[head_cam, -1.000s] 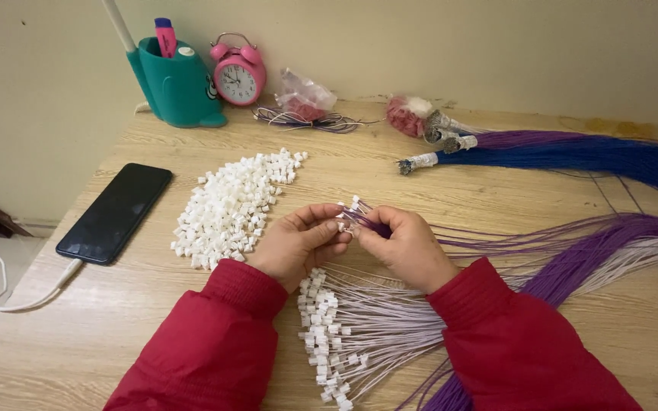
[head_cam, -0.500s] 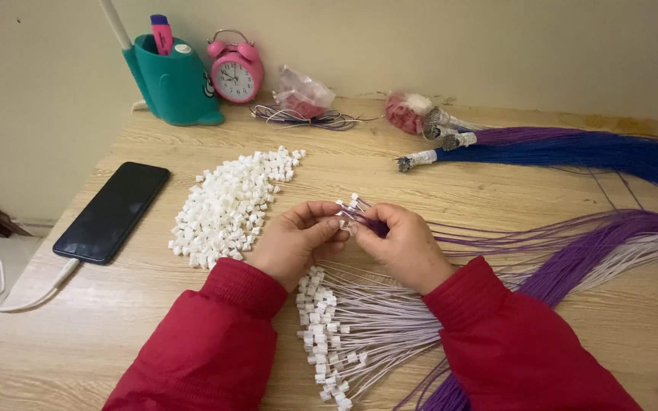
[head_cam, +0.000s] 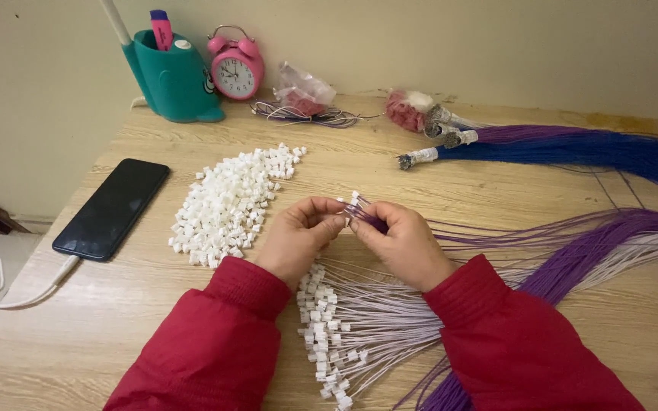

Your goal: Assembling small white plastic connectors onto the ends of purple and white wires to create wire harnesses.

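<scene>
Both hands, left hand and right hand, pinch a wire bundle beside the connector pile; a finished fan lies below, but many loose wires remain, so roughly midway.

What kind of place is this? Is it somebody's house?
Probably a home desk used for small wiring work. A pink alarm clock and teal pen holder stand at the wall, and a pile of white connectors lies on the wooden table.

Setting: home desk used for piecework. Evidence: pink alarm clock and teal pen holder upper left; phone charging at left.
</scene>
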